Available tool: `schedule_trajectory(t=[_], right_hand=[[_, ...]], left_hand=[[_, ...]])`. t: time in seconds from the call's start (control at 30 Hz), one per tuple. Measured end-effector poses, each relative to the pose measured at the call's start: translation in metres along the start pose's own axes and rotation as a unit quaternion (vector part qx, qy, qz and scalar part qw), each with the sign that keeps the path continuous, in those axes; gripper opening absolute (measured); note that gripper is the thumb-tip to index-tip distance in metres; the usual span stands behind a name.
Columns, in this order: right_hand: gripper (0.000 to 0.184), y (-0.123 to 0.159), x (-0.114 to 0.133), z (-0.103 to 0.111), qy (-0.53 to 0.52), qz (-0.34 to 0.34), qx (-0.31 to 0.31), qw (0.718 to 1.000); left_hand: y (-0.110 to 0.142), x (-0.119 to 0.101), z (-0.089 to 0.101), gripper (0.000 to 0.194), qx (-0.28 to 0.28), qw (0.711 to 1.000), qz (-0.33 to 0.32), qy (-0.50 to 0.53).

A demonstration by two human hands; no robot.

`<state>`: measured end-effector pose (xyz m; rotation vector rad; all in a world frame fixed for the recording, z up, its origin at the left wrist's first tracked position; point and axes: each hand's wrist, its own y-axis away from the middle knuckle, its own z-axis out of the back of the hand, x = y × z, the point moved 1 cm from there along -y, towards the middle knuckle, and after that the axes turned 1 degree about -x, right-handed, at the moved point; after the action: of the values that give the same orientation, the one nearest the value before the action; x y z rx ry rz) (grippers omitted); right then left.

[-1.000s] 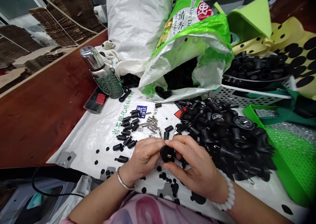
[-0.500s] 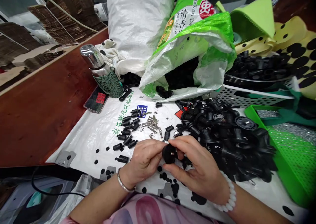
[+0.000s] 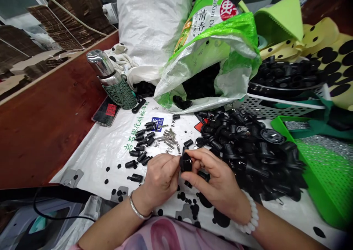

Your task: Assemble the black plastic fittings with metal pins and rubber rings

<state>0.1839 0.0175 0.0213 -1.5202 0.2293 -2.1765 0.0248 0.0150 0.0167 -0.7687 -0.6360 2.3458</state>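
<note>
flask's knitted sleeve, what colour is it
The sleeve is dark green, with a net pattern, clearest in the head view.

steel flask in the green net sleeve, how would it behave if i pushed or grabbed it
The flask is tall and narrow, so a push near the top could tip it. Its smooth, shiny cap may feel slippery, while the green net sleeve likely grips better. It looks metal, so probably stiff.

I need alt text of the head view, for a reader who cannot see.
The left hand and right hand hold a round black part over a white sheet. Beyond them lie metal strips and black cylinders; at right, a heap of black parts beside a green tray.
</note>
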Motion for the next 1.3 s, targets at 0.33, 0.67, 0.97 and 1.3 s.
schedule_trajectory(t=[0.33, 0.67, 0.97, 1.3], right_hand=[[0.031, -0.001, -0.007, -0.003, -0.010, -0.002, 0.012, 1.000], [0.035, -0.006, -0.010, 0.000, 0.016, 0.047, 0.027, 0.998], [0.013, -0.006, -0.002, 0.007, 0.043, 0.067, -0.005, 0.997], [0.007, -0.003, -0.005, 0.004, 0.033, 0.035, 0.028, 0.998]], left_hand=[[-0.003, 0.009, -0.008, 0.016, 0.018, 0.980, 0.089, 0.174], [-0.004, 0.013, -0.012, 0.020, 0.037, 0.962, 0.138, 0.235], [-0.004, 0.013, -0.008, 0.017, 0.067, 0.961, 0.108, 0.244], [-0.001, 0.010, -0.004, 0.024, 0.153, 0.962, 0.100, 0.202]])
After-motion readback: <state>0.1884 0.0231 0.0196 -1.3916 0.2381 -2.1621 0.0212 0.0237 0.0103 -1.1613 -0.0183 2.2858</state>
